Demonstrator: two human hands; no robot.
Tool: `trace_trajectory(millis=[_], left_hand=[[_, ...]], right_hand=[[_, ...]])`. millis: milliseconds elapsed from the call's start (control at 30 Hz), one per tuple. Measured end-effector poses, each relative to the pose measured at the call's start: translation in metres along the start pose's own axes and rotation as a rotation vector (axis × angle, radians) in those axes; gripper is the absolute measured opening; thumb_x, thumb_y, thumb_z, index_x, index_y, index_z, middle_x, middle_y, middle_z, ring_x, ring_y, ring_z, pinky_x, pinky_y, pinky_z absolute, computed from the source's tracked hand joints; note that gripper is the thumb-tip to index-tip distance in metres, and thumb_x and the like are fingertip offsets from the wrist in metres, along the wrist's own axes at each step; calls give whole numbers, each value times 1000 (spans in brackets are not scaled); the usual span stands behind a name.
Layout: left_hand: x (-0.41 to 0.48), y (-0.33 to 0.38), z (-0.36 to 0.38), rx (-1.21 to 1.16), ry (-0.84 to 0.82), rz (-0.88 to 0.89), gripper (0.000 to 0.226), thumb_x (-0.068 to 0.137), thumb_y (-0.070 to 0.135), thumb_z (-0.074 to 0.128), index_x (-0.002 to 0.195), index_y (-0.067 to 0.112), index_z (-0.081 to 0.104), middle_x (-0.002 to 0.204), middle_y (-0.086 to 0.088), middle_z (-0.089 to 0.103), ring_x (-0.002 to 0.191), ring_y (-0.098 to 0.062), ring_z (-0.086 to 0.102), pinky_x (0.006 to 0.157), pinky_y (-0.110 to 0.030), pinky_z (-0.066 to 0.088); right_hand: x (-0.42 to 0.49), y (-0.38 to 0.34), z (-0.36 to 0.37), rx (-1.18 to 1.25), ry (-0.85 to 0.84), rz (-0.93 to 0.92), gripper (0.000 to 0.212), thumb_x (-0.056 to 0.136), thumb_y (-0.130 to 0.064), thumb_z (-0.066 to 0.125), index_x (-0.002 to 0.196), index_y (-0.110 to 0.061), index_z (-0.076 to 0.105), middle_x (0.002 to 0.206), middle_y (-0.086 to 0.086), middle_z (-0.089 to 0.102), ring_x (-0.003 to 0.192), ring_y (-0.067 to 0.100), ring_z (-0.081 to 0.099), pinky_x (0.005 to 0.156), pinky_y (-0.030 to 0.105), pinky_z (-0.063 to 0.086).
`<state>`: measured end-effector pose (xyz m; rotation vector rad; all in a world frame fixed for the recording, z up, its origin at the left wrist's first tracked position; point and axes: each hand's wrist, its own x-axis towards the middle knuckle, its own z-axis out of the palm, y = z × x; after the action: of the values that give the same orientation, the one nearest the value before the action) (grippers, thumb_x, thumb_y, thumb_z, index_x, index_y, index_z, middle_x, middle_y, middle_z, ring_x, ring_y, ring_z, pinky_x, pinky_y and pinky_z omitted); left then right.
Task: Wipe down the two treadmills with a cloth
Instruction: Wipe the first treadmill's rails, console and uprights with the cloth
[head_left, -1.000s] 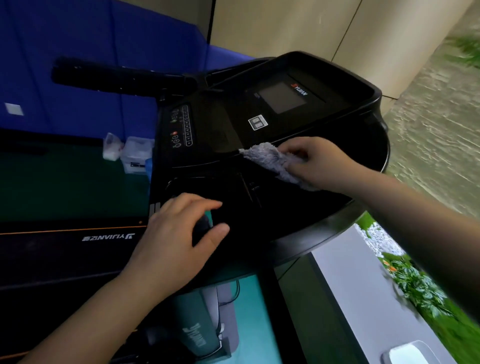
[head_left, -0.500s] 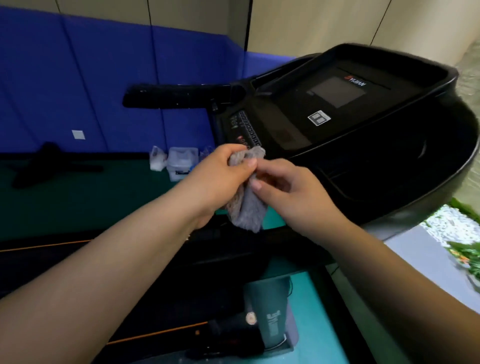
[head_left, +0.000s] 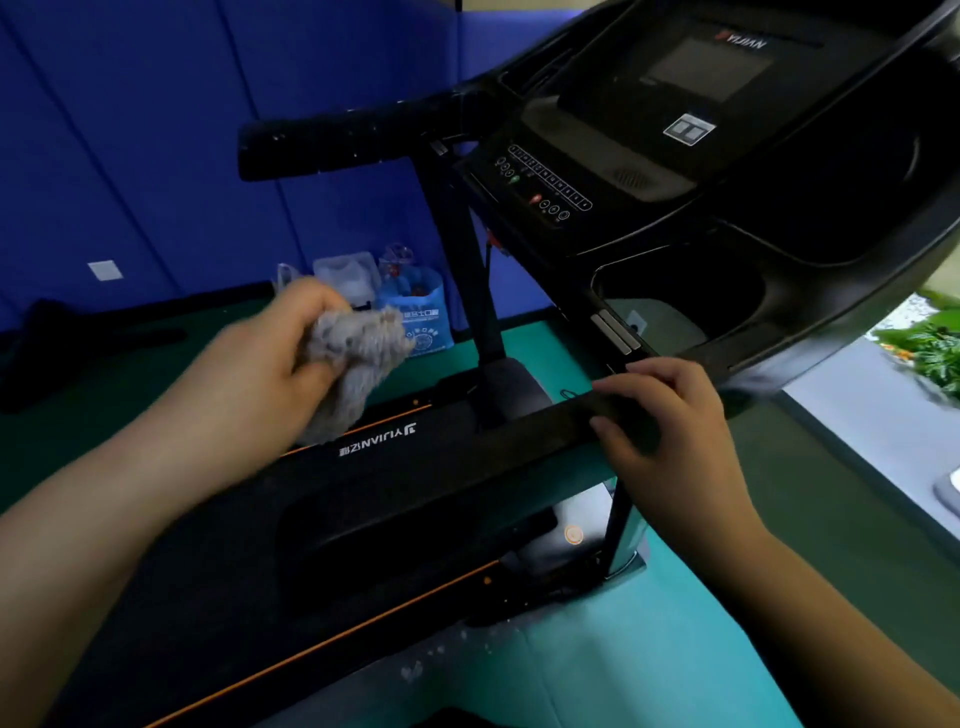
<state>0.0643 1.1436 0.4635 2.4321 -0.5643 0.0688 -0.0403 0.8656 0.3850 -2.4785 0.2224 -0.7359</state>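
The left hand (head_left: 270, 364) holds a grey fluffy cloth (head_left: 358, 353) bunched up, with the fingers (head_left: 311, 306) clamped around its upper part. The cloth hangs over the front end of the black treadmill deck (head_left: 311, 519) with orange edge lines; whether it touches the deck I cannot tell. The right hand (head_left: 670, 431) grips the near black handrail (head_left: 519, 431), fingers curled over the top. The black console (head_left: 623, 171) stands above. Plastic bags (head_left: 415, 317) lie beside the blue padded wall (head_left: 156, 156).
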Motion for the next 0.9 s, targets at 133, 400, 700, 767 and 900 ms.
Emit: trace_trajectory(millis=[133, 400, 700, 767, 900], left_hand=[[-56, -17, 21, -6, -314, 148, 23, 87, 46, 52, 107, 50, 42, 117, 27, 58, 105, 12, 54, 89, -18, 47], [-57, -3, 52, 79, -356, 280, 23, 95, 40, 45, 111, 44, 60, 142, 15, 35, 129, -9, 34, 105, -27, 31], [29, 56, 110, -74, -499, 341, 39, 97, 30, 52, 134, 22, 41, 133, -5, 51, 108, -16, 50, 83, -25, 35], [29, 42, 102, -71, -543, 377, 33, 98, 28, 50, 130, 23, 47, 126, -4, 56, 103, -14, 51, 80, -25, 37], [20, -12, 66, -136, -625, 434, 29, 97, 23, 52, 124, 33, 57, 123, 9, 60, 110, -9, 54, 86, -24, 43]], right_hand=[[-18, 2, 8, -11, 50, 57, 26, 80, -16, 73, 106, -19, 70, 120, 3, 53, 117, 24, 51, 102, 44, 43], [-23, 2, 6, 19, -22, 109, 32, 88, -6, 63, 117, -18, 67, 133, 5, 51, 136, 20, 37, 112, 26, 23], [-17, -15, 1, -88, -15, 129, 30, 83, -1, 64, 110, -13, 69, 120, 9, 56, 120, 21, 51, 101, 18, 28], [-18, -23, 2, -115, -7, 173, 28, 84, -2, 63, 109, -12, 69, 120, 8, 55, 117, 21, 51, 98, 13, 26], [-18, -42, 15, -135, 42, 306, 29, 83, 5, 55, 107, -7, 66, 120, 11, 52, 114, 22, 50, 91, 3, 22]])
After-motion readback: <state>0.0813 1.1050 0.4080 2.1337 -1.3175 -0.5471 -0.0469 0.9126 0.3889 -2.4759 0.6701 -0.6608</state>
